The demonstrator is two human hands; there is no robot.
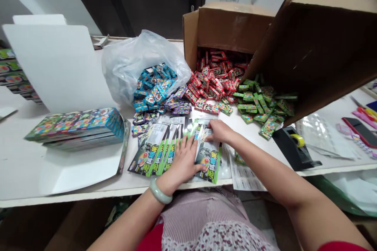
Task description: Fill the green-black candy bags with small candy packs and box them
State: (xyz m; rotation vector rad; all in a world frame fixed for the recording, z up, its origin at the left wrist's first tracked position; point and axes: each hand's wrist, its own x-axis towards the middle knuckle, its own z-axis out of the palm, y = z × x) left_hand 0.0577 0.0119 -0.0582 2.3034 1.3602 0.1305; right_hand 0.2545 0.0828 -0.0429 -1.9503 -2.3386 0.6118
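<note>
My left hand lies flat with its fingers spread over a row of overlapping black and green printed packets. Its thumb rests on the edge of one separate packet to the right. At the upper end of that packet, my right hand has its fingers bent and closed on the packet's top; the fingertips are partly hidden. Just beyond both hands are loose small candy boxes: blue ones spilling from a clear plastic bag, purple ones, red ones and green ones.
A tipped cardboard box stands behind the red boxes, its large flap reaching right. An open white display carton sits at left. On the right are a tape dispenser, a phone and clear plastic sheets.
</note>
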